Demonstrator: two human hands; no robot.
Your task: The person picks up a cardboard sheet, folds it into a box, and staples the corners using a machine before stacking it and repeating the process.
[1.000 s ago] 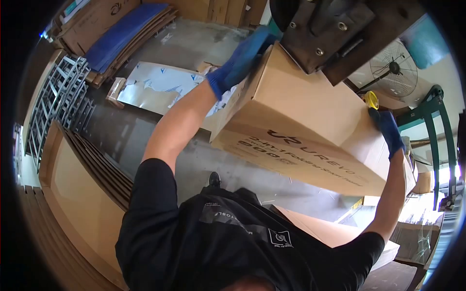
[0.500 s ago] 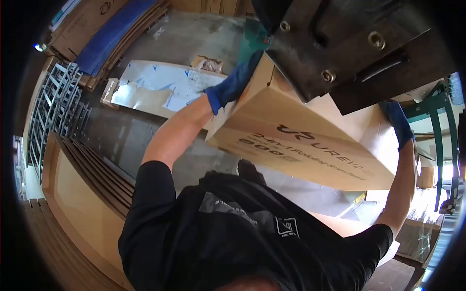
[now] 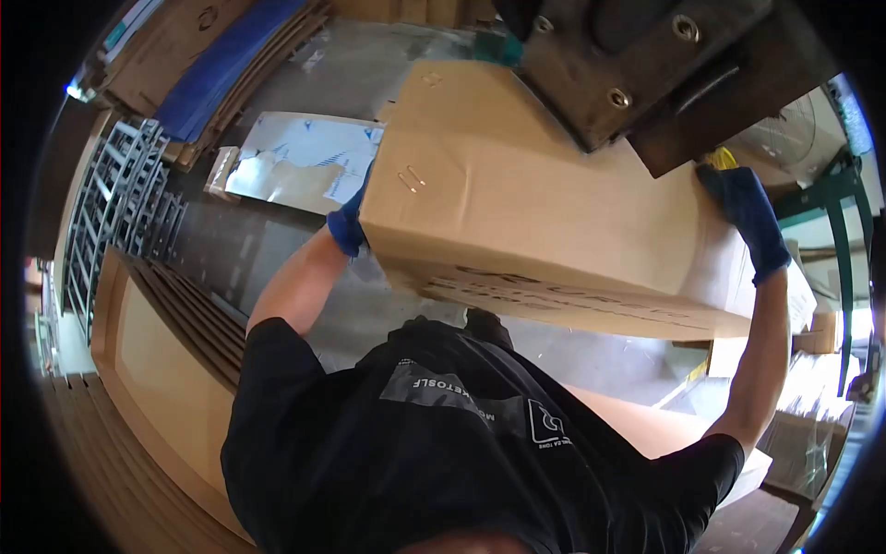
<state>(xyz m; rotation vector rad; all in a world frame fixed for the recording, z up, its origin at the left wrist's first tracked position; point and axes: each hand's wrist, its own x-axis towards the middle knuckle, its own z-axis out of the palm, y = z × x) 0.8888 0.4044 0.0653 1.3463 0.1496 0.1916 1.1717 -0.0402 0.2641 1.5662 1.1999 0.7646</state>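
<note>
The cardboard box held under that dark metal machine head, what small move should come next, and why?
Probably a short slide of the cardboard box along under the machine head. Two staples already sit near the left end, and the seam beyond them looks bare. The left hand grips the left end and the right hand the right end, so both can steady that slide.

Packing warehouse: flattened cartons [image 3: 175, 369], concrete floor [image 3: 240, 249], stapling machine [image 3: 637, 65].

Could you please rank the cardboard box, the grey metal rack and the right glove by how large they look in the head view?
1. Cardboard box, by far the largest; it is also closest to the camera.
2. Grey metal rack, which lies farther off on the floor.
3. Right glove, the smallest.
</note>
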